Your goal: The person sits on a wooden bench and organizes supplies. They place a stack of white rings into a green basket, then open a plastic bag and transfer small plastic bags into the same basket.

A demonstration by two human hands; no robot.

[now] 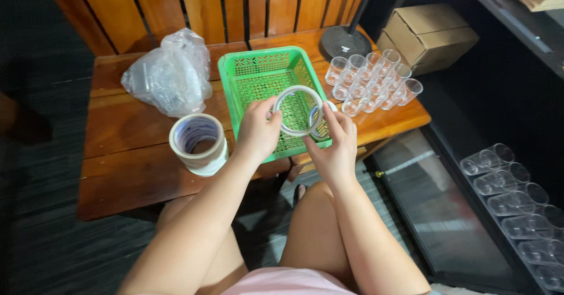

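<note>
Both hands hold a thin white tape roll [292,93] upright over the green plastic basket [247,66]. My left hand [257,132] grips the roll's left edge with thumb and fingers. My right hand [336,145] pinches its right side, where a second small roll or a strip of tape [317,120] seems to sit between the fingers. The basket stands on a small wooden table [129,154] and looks empty.
A stack of wide tape rolls [198,143] stands left of the basket. A crumpled clear plastic bag [170,75] lies behind it. Several clear plastic cups [371,81] cluster at the table's right, more [517,204] on the floor. A cardboard box [429,34] and stand base [343,41] sit behind.
</note>
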